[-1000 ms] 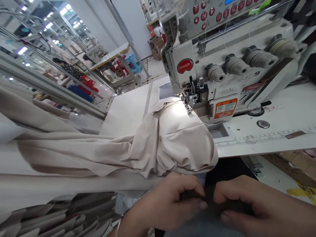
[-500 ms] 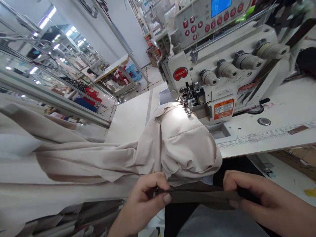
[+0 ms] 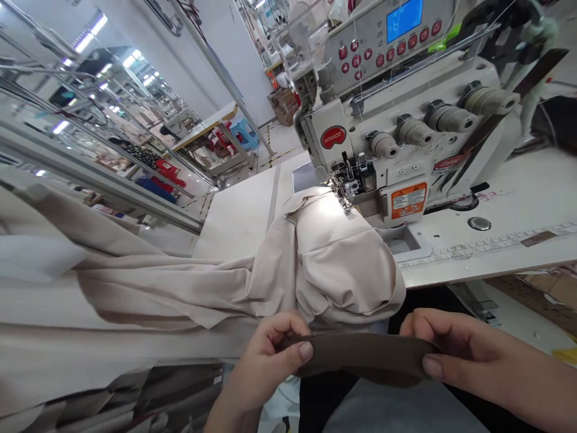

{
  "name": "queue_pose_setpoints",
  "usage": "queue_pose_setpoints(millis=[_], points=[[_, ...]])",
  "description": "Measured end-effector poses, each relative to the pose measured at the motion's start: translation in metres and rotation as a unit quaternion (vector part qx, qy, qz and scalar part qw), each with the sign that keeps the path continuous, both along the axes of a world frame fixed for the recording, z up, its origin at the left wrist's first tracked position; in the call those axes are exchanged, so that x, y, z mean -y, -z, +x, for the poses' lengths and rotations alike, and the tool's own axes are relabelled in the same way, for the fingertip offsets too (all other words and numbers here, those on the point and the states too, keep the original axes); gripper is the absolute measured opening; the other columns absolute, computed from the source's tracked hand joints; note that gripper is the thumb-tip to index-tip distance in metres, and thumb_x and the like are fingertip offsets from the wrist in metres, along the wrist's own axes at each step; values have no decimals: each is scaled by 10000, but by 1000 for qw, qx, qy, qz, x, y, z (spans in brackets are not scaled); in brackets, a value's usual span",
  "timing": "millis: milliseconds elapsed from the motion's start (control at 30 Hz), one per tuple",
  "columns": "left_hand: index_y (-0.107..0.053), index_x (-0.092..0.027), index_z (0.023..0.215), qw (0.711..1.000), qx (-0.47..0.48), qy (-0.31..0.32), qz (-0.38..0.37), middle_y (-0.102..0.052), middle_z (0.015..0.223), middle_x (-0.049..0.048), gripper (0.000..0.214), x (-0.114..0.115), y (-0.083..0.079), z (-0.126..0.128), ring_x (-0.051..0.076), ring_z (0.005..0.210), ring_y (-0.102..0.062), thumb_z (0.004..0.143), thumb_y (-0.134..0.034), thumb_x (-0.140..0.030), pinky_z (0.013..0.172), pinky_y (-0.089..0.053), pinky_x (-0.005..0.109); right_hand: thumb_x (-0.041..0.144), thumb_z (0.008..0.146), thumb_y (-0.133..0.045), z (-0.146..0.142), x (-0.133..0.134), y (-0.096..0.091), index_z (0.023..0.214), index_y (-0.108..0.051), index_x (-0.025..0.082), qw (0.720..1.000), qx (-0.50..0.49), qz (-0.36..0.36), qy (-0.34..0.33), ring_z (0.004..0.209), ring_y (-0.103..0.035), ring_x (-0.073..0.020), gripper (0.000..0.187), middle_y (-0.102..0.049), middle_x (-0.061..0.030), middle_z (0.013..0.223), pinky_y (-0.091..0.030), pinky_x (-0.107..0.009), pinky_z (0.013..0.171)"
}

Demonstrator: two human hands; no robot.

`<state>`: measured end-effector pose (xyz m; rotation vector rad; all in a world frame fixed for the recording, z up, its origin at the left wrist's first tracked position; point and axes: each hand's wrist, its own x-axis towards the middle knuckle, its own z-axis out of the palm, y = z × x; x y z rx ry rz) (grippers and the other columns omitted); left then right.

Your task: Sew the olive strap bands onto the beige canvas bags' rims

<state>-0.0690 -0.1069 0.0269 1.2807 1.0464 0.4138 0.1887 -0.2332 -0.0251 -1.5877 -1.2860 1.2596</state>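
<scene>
Left hand and right hand: both nearly closed, thumb-and-finger pinch, one on each end of the dark brown fabric strip. Strip spans the gap between them, just nearer than the beige cloth. Looks light, soft, floppy, low slip, not fragile; best gripped at both ends, lightly taut. Strip ends and some fingertips hidden; can't tell layer count. Farther out, stitching point at the sewing machine hard to make out; beige cloth cut off at left.

Gry wall; clg lts on
</scene>
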Motion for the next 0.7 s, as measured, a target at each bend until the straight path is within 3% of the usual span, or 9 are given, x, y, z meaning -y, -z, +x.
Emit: queue_pose_setpoints(millis=[100,167,233,300,367,500,600,700], points=[[-611,-157,737,999,4,30,30,-508,641,-19,424,1,-10,9,86,561,-424,721,-789,-543,518,-341,183,336,831,-600,4,5,15,778,-604,286,995,59,28,-80,618,-617,-145,74,-621,43,657,-510,-209,535],[-658,-153,722,996,9,68,51,-544,633,-3,262,1,-21,18,97,570,-455,740,-788,-379,540,-367,194,316,859,-561,7,0,21,894,-633,318,970,163,135,-122,738,-686,-151,79,-707,37,852,-571,-223,636],[-686,-150,687,989,10,121,84,-586,626,13,118,-1,-31,28,107,581,-498,753,-745,-228,573,-397,203,280,859,-537,5,-10,20,1041,-620,356,925,244,264,-121,887,-716,-155,215,-723,38,1032,-599,-240,751],[-699,-149,684,975,0,176,136,-615,624,21,103,-2,-40,36,111,583,-525,786,-690,-156,587,-409,204,207,837,-515,0,-20,14,1112,-578,355,905,248,328,-110,918,-720,-119,318,-728,45,1043,-593,-193,786],[-707,-143,711,958,-14,222,181,-632,624,27,126,-4,-45,41,111,576,-535,824,-653,-134,579,-409,201,172,840,-513,-8,-27,4,1154,-531,332,915,216,331,-87,925,-721,-86,352,-736,44,1029,-570,-137,802],[-715,-147,749,939,-24,269,213,-671,646,35,128,-7,-52,47,123,606,-590,849,-637,-125,623,-451,200,204,851,-574,-21,-35,-9,1250,-487,292,936,169,308,-24,1064,-693,-132,418,-704,-17,1178,-573,-196,862],[-708,-164,745,933,-39,270,236,-679,639,26,135,-9,-58,48,119,587,-591,845,-629,-121,621,-461,200,143,844,-515,-24,-38,-10,972,-603,261,962,102,239,-87,907,-699,-144,196,-694,-12,967,-597,-241,761],[-697,-174,739,926,-90,242,275,-639,594,6,121,-10,-62,44,114,539,-550,823,-633,-117,559,-426,200,153,871,-474,-25,-39,-2,820,-611,233,968,109,200,-102,783,-663,-162,167,-648,-28,847,-584,-288,692]])
